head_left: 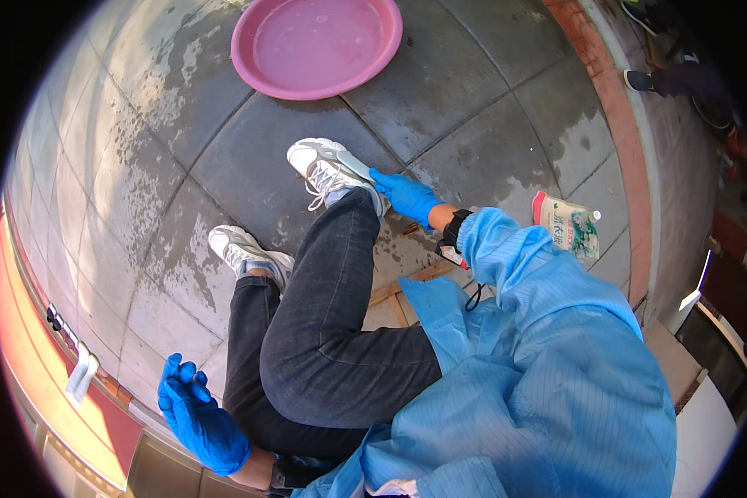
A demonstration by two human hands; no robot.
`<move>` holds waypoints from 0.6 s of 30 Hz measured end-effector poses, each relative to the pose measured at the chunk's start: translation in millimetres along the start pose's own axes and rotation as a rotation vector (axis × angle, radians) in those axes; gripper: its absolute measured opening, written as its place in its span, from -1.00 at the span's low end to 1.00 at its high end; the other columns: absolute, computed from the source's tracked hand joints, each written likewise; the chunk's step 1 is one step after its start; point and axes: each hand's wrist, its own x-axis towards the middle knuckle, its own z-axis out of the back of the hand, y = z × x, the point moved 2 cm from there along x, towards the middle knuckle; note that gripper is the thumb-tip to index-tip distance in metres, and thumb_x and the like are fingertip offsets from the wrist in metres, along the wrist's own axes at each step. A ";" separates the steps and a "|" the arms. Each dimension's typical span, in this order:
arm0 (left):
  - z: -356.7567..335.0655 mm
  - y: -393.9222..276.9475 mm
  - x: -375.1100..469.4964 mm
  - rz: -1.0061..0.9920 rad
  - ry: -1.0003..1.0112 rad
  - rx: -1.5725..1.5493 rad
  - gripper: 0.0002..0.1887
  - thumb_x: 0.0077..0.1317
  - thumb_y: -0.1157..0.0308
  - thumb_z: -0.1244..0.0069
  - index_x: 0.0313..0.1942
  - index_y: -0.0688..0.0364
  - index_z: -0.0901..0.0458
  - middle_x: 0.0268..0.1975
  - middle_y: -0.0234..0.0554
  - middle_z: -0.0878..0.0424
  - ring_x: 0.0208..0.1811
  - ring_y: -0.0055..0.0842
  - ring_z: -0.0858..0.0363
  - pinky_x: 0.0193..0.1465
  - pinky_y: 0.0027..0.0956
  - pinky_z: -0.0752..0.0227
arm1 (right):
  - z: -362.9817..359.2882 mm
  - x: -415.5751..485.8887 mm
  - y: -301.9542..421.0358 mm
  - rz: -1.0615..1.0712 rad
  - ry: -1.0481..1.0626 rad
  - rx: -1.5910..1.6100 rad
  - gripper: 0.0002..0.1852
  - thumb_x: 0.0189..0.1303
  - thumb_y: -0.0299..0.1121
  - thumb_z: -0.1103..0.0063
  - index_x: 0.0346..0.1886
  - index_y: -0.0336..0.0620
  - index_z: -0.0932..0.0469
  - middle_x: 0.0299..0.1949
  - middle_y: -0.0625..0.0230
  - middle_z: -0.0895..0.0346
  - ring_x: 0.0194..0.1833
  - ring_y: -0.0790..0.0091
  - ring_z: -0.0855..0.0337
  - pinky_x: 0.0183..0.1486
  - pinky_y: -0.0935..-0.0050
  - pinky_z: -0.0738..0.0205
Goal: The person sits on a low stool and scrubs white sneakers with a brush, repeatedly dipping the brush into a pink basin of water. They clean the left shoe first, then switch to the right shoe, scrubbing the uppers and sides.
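My right hand [408,196], in a blue glove, is beside the outer side of a white and grey sneaker [314,163] on one of my feet. Its fingers hold one end of a flat, pale, elongated object [353,164], which lies along the shoe's side; its exact kind cannot be told. At the lower left, my left hand [200,417], also blue-gloved, is raised beside my leg with loosely curled fingers and nothing visible in it. My other white sneaker [249,254] stands on the paving. A pink plastic basin [317,50] is on the ground past my feet.
A laundry detergent pouch [569,227] with a white cap lies right of my forearm. Wooden strips [432,274] are near my knee. Wet marks cover parts of the paving tiles [448,143]. A red brick border [622,124] runs along the right, with another person's foot [638,81] beyond it.
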 end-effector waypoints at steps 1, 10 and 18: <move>-0.5 -0.3 -0.3 -0.005 0.007 0.000 -0.62 0.38 0.22 0.10 0.02 0.35 -0.52 -0.25 -0.22 -0.65 -0.37 -0.69 -0.50 -0.28 -0.68 -0.32 | -3.2 4.0 5.8 -0.021 -0.034 0.086 -0.43 0.37 0.11 0.25 -0.19 -0.27 -0.54 -0.40 0.08 -0.46 -0.40 0.22 -0.40 -0.23 0.24 -0.33; 3.0 -1.8 -1.2 0.009 0.017 0.011 -0.62 0.38 0.21 0.10 0.03 0.34 -0.51 -0.21 -0.23 -0.62 -0.23 -0.64 -0.51 -0.13 -0.59 -0.32 | -2.3 -69.8 -43.6 0.212 0.011 -0.190 -0.61 0.43 -0.17 0.23 0.28 0.16 -0.30 -0.31 0.22 -0.44 -0.35 0.25 -0.42 -0.22 0.31 -0.37; 1.6 -1.4 -2.9 -0.007 -0.021 0.002 -0.65 0.40 0.23 0.12 -0.01 0.35 -0.53 -0.26 -0.23 -0.65 -0.33 -0.64 -0.51 -0.28 -0.67 -0.33 | 2.7 -29.8 5.9 0.295 -0.017 -0.641 -0.57 0.39 -0.28 0.19 0.32 0.26 -0.23 -0.23 0.18 -0.48 -0.33 0.07 -0.51 -0.24 0.23 -0.45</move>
